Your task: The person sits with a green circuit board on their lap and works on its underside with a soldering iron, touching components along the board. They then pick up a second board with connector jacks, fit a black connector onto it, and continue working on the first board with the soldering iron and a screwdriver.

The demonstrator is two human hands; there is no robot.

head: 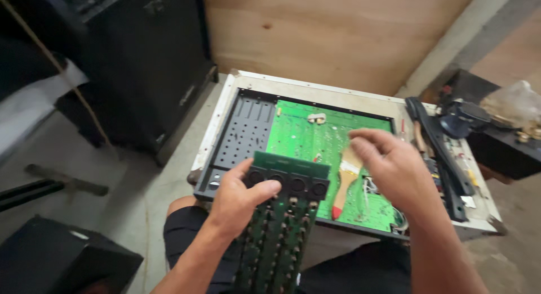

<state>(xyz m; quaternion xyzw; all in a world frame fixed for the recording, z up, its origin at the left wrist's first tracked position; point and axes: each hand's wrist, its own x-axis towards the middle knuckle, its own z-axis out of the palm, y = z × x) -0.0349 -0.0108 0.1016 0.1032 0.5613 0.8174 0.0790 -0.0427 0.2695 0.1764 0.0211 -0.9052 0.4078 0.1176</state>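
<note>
Left hand (239, 198) grips circuit board (282, 215); right hand (391, 170) holds brush (345, 184).

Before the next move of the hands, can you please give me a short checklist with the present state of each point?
1. Left hand grips the stack of narrow green boards by its black socket row: ok.
2. Right hand on the wooden-handled brush: fingers are at its upper end, but how firm the grip is: cannot tell.
3. Large green circuit board lies flat inside the open dark chassis: ok.
4. Stack kept off the large board: cannot tell, one view only.
5. Chassis fully supported: not ok, its near edge overhangs the person's knees.
6. Black tool lies outside the chassis, right of it: ok.
</note>
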